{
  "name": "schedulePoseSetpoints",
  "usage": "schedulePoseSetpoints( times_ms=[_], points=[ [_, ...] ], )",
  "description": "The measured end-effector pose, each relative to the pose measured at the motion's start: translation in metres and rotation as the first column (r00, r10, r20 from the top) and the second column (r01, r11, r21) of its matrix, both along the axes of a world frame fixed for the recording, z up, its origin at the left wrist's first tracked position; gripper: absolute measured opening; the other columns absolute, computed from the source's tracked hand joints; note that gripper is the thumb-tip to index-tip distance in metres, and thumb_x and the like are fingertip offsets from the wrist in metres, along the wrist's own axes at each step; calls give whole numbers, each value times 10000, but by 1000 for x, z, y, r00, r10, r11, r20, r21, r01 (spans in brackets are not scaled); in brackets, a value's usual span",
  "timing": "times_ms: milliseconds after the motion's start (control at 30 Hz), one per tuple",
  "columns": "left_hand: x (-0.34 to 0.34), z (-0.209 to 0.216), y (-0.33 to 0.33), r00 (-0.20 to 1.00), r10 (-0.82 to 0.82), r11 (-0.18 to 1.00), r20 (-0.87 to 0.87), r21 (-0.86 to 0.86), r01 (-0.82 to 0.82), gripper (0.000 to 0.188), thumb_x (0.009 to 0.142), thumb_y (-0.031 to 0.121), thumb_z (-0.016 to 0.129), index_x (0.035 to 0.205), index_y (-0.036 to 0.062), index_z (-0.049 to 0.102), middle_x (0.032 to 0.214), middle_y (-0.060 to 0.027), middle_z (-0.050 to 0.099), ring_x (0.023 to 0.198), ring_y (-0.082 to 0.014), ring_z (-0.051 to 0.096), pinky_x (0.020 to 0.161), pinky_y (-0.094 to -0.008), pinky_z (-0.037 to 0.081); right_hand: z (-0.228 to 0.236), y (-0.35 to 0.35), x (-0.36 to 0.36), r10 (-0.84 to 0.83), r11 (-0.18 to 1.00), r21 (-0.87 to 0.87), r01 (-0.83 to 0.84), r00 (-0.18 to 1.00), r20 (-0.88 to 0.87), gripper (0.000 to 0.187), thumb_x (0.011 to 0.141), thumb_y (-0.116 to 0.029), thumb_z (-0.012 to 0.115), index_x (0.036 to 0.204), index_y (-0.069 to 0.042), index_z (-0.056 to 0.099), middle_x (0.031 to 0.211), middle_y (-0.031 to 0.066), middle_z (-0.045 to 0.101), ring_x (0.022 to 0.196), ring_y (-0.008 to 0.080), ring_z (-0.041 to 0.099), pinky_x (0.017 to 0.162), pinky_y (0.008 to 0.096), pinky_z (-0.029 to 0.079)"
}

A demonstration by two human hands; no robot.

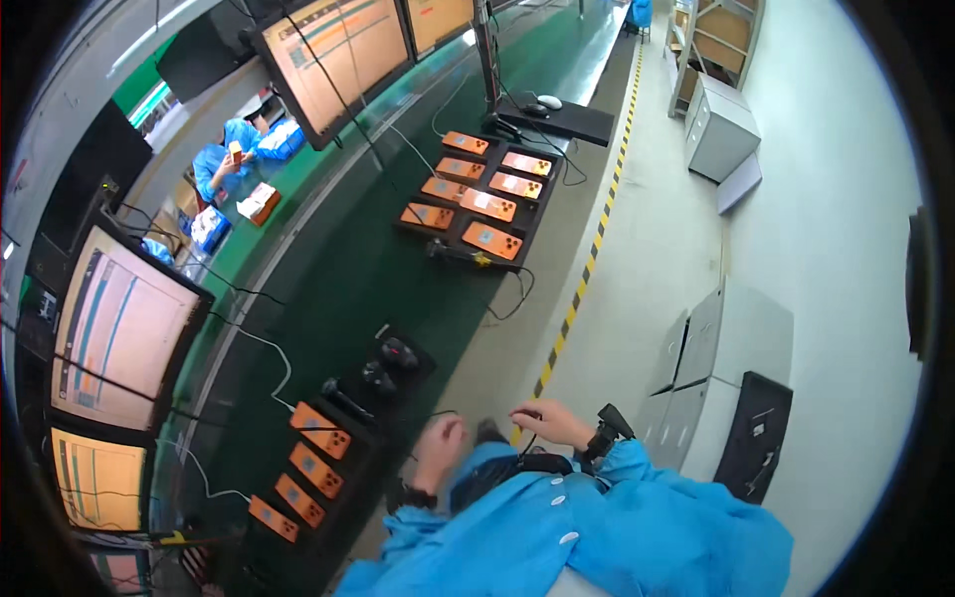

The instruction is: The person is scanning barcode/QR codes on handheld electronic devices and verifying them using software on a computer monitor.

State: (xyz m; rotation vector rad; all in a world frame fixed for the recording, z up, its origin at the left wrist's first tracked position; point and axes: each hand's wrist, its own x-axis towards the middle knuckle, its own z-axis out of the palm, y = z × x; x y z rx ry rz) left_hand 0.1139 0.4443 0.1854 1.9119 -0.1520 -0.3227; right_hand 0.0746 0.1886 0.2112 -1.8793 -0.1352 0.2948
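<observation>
Both my hands are in front of my body, past the table's near edge. My left hand [441, 448] is slightly blurred, its fingers curled in; whether anything is inside cannot be made out. A thin black cord [438, 414] passes by its fingertips. Fingers bent together, my right hand [555, 424] hangs over the floor, and a short dark strand shows under it. What it holds, if anything, is hidden. Left of my left hand, several orange phones [320, 430] lie camera side up in a row on a black tray [366, 450]. A black scanner-like device [378, 376] stands just beyond them.
Farther along the green table [328, 269], a second black tray [448, 233] holds several orange phones. Monitors [124, 328] line the left side, with white cables trailing. A co-worker in blue [224, 164] sits across. Grey cabinets [711, 348] and a yellow-black floor line [587, 274] are on the right.
</observation>
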Motion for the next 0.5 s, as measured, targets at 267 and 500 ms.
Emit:
schedulePoseSetpoints(
  times_ms=[267, 500],
  points=[
    [125, -28, -141, 974, -161, 987, -156, -25, 160, 191, 894, 149, 534, 980, -8, 601, 832, -106, 670, 782, -172, 655, 711, -293, 502, 2, -128, 93, -312, 950, 22, 311, 948, 71, 195, 885, -172, 594, 989, -17, 650, 849, 110, 655, 740, 190, 611, 653, 293, 481],
    [274, -53, -263, 981, -74, 986, -178, -163, 45, 184, 903, 138, 535, 997, -13, 583, 836, -59, 628, 776, -124, 595, 722, -270, 482, -1, -266, 241, -319, 931, -123, 343, 931, 176, 193, 889, -170, 591, 990, -21, 658, 884, 103, 668, 825, 191, 628, 728, 307, 481]
  ],
)
